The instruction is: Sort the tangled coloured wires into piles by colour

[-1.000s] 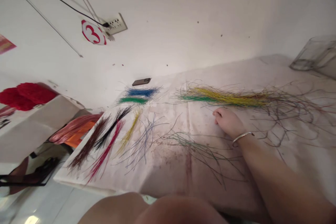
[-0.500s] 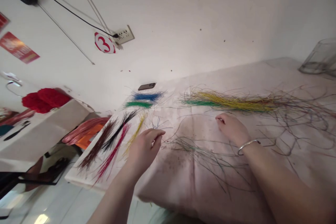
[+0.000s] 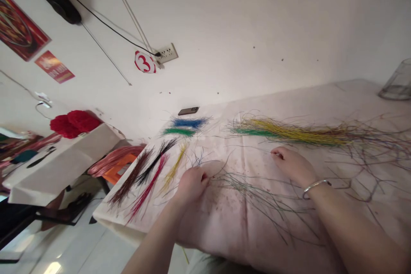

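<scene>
Greyish transparent container (image 3: 397,82), contents unclear, stands rightmost; right grip (image 3: 292,162) pinches thin wire (image 3: 253,147), left grip (image 3: 192,183) I cannot tell.

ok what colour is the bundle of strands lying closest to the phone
Blue; the bundle by the phone shows in the head view.

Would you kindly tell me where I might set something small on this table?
Bare cloth lies between the long yellow bundle, wall and glass container, and in front, between the left forearm and thin green wires. The left side is crowded with brown wires, black wires and red wires; the right, with tangled wires.
</scene>
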Demonstrator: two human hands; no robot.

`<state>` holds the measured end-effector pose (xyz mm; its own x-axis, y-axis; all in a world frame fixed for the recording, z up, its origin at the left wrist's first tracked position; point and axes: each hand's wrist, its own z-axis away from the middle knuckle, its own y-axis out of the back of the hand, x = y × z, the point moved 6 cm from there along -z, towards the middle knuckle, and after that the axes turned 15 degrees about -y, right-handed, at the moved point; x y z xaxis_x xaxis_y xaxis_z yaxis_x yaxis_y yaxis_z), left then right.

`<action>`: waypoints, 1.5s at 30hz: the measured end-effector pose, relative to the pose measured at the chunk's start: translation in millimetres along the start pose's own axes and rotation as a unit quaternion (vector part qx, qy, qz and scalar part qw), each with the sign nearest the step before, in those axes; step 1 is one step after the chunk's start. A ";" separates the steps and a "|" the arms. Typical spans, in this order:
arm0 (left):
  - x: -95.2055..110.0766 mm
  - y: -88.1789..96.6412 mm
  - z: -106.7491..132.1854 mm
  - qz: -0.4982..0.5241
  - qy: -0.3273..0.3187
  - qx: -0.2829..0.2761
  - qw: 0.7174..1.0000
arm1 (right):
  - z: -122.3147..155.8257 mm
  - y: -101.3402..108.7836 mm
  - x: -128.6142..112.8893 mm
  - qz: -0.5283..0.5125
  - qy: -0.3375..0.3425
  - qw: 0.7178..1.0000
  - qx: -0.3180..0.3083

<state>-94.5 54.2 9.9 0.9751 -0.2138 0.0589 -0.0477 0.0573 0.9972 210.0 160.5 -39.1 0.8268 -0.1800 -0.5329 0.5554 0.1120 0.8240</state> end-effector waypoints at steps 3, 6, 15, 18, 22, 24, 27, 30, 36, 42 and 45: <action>-5.1 2.1 1.7 -0.007 0.007 0.018 1.000 | 0.1 -0.6 -0.1 -0.005 0.005 1.000 -0.002; -7.9 5.7 4.5 -0.007 0.012 0.032 0.999 | -0.1 -1.0 -0.6 -0.004 0.009 1.000 -0.007; 3.7 9.1 -3.3 0.037 -0.041 0.011 0.998 | -0.9 -1.9 1.2 -0.004 0.019 1.000 -0.012; 4.7 9.1 -7.5 0.066 -0.040 0.021 0.997 | 0.7 -1.1 0.9 -0.014 0.028 0.999 -0.006; 0.1 8.5 -6.1 0.109 -0.034 0.028 0.993 | 2.8 0.2 -0.1 -0.019 0.026 0.999 -0.004; -5.5 8.1 -3.7 0.162 -0.029 0.030 0.986 | 3.3 0.2 -0.9 -0.014 0.026 1.000 -0.009; -18.0 9.5 -1.4 0.247 -0.006 0.050 0.968 | 3.7 -0.1 -1.9 -0.009 0.028 0.999 -0.019; -31.5 12.6 -2.7 0.307 0.029 0.088 0.947 | 3.6 0.0 -1.4 -0.009 0.025 0.999 -0.019; -46.7 19.7 -10.2 0.479 0.092 0.146 0.861 | -0.5 -3.2 1.3 -0.015 0.035 0.999 -0.013; -40.7 29.0 -9.3 0.616 0.091 0.145 0.769 | -3.3 -6.1 4.0 -0.018 0.037 0.999 -0.019; -35.8 29.4 -5.8 0.641 0.090 0.141 0.749 | -3.4 -6.0 4.4 -0.021 0.038 0.999 -0.017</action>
<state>-129.5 69.2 36.9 0.1005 -0.0218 0.9947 -0.9891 -0.1107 0.0975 210.6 162.3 -47.0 0.8062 -0.1103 -0.5813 0.5916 0.1387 0.7942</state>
